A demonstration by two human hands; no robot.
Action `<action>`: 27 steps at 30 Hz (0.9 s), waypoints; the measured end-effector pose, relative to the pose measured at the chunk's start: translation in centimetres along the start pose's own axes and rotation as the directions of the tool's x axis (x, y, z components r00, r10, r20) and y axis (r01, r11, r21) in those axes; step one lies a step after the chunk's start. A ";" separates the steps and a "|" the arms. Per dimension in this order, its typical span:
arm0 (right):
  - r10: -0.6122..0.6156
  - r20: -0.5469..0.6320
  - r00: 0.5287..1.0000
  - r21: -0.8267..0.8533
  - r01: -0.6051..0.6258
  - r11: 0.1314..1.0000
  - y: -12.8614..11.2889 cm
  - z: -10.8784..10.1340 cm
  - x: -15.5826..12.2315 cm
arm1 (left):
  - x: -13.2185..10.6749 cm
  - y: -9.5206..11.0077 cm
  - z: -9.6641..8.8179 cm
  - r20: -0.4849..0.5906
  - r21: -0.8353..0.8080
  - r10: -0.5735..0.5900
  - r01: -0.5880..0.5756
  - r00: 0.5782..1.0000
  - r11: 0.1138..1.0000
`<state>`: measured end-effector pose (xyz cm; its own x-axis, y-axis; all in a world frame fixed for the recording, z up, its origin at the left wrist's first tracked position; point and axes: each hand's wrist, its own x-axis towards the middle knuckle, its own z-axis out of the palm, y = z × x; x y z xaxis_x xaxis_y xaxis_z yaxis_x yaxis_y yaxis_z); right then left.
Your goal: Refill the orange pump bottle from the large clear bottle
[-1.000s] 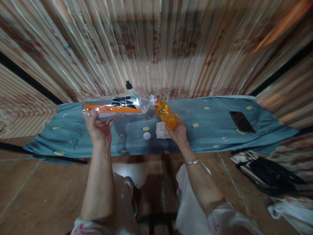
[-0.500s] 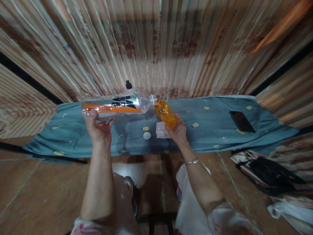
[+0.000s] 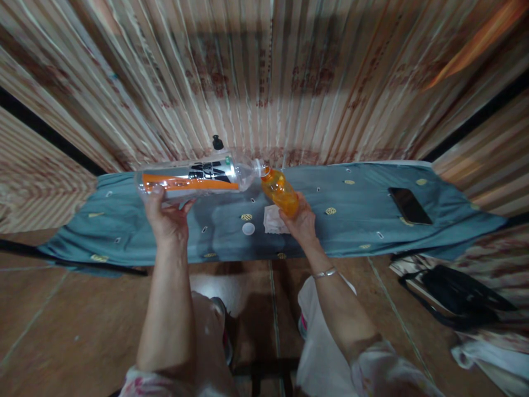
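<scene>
Over the cloth-covered worktop [image 3: 351, 231], the large clear bottle [image 3: 194, 177] lies level, its base end held from below in the left hand [image 3: 167, 220] grip. The small orange bottle [image 3: 281, 193] tilts mouth-to-mouth against it, its lower end enclosed by the right hand [image 3: 303, 223] grip. A white cap [image 3: 248, 229] lies between the two hands.

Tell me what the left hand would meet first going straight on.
The left hand, gripping the big bottle, points away over the blue cloth; beyond that, probably the striped wall, though depth is unclear.
</scene>
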<state>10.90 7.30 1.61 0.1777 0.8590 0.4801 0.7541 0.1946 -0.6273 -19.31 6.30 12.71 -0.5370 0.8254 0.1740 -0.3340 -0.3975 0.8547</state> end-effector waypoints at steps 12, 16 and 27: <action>0.012 0.001 1.000 -0.033 -0.011 0.999 -0.2 0.0 -0.1 | -0.2 0.2 0.4 -0.016 0.034 -0.001 0.002 1.000 0.999; 0.004 0.003 1.000 -0.031 -0.004 1.000 0.0 0.0 -0.1 | -0.1 0.1 0.2 0.007 0.050 0.000 0.000 1.000 0.999; 0.007 0.009 1.000 -0.027 -0.006 1.000 -0.1 0.0 0.0 | -0.1 0.1 0.1 0.011 0.053 0.012 -0.012 1.000 0.999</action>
<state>10.79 7.28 1.68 0.1771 0.8643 0.4707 0.7698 0.1763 -0.6135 -19.18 6.19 12.78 -0.5328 0.8248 0.1894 -0.2860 -0.3861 0.8770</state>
